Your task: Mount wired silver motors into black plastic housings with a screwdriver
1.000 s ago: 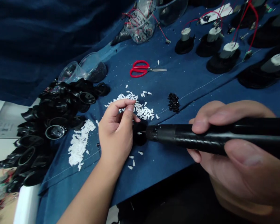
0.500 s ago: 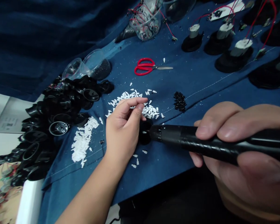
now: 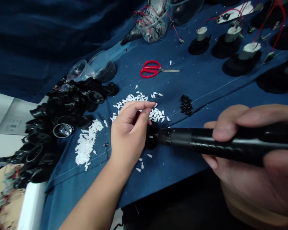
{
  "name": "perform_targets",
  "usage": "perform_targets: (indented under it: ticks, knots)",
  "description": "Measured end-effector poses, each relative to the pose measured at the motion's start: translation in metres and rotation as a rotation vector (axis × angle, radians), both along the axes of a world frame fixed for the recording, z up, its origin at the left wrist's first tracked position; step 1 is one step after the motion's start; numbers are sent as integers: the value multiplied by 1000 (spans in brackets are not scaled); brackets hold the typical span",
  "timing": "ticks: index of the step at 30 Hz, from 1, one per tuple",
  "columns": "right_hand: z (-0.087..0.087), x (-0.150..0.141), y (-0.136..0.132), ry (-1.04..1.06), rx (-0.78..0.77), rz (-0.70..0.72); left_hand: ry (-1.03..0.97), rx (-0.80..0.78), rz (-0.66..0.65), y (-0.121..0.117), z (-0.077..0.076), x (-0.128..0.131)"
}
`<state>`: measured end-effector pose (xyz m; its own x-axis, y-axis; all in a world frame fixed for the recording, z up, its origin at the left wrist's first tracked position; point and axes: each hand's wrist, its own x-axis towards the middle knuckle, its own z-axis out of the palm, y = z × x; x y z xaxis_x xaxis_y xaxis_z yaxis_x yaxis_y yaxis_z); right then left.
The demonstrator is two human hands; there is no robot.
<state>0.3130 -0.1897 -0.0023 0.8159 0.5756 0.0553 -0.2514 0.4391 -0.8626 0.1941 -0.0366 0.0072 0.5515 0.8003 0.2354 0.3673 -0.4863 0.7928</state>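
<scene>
My right hand (image 3: 242, 179) is wrapped round a thick black electric screwdriver (image 3: 199, 139), which lies nearly level and points left. Its tip meets a black round plastic part (image 3: 152, 143) with a small white piece (image 3: 151, 136) in it. My left hand (image 3: 128, 131) is closed at the left side of that part, thumb and forefinger close together; the other fingers are mostly hidden. Behind this hand spreads a heap of small white plastic pieces (image 3: 157, 114). A little pile of black screws (image 3: 186, 104) lies beyond the screwdriver.
Red-handled scissors (image 3: 151, 68) lie farther back on the blue cloth (image 3: 182, 169). Black plastic housings (image 3: 62, 119) are piled at left, beside another white heap (image 3: 86, 145). Clear cups (image 3: 102, 67) stand behind. Motors on black bases (image 3: 252, 51) with red wires stand at back right.
The view has shifted slightly, so things sit a little farther right. The screwdriver is still at the black part, and both hands keep their hold.
</scene>
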Motion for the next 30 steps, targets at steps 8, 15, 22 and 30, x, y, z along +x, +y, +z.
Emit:
perform_targets:
  ticks: [8, 15, 22, 30]
  knots:
    - [-3, 10, -7, 119, 24, -116, -57, -16, 4, 5, -5, -8]
    - [-14, 25, -7, 323, 161, -137, 35, 387, -344, 22, 12, -26]
    - [-15, 25, -2, 312, 143, -173, -19, 415, -477, 24, 21, -29]
    - [-22, 31, -3, 307, 138, -160, -38, 377, -472, 22, 16, -28]
